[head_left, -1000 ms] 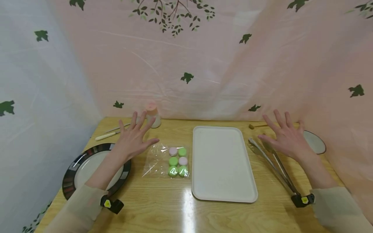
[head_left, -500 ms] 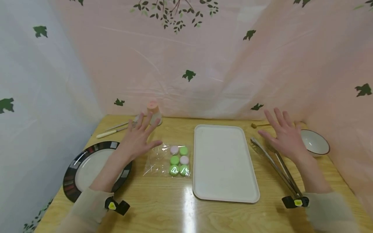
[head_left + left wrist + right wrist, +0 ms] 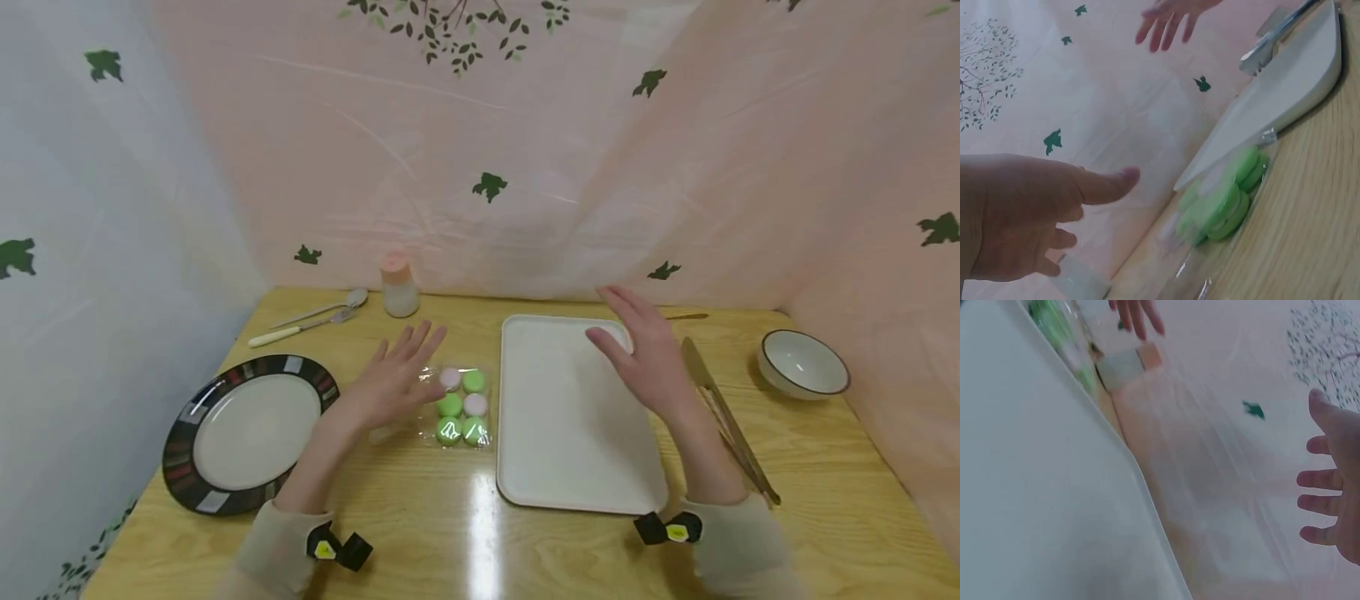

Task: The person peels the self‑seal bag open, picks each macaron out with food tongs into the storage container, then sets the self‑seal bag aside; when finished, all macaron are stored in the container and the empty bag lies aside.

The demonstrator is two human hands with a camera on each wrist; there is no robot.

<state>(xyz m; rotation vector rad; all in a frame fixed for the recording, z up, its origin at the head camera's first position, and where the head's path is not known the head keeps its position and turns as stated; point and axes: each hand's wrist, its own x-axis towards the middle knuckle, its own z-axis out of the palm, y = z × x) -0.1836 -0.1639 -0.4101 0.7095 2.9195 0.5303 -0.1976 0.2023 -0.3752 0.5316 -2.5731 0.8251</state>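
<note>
My left hand (image 3: 393,383) hovers with fingers spread and holds nothing, overlapping the left part of a clear plastic pack (image 3: 427,437). Inside the pack are several green and lilac macarons (image 3: 474,381); the left wrist view shows the green macarons (image 3: 1229,212) beyond my thumb. Over the far right part of a white rectangular tray (image 3: 570,450) is my right hand (image 3: 648,354), also empty, its thumb apart from the fingers. A pair of metal tongs (image 3: 738,442) lies right of the tray, partly hidden by my right forearm.
At the left is a black-rimmed plate (image 3: 255,429). Behind it lie a fork (image 3: 300,329) and a spoon (image 3: 322,308), near a pink-capped shaker (image 3: 400,287). A white bowl (image 3: 804,364) stands at the right. A printed cloth (image 3: 450,217) hangs along the table's back edge.
Both hands have moved inward: the left rightward to the macaron pack, the right leftward from above the tongs to over the tray. The bowl, fork and spoon have come into fuller view.
</note>
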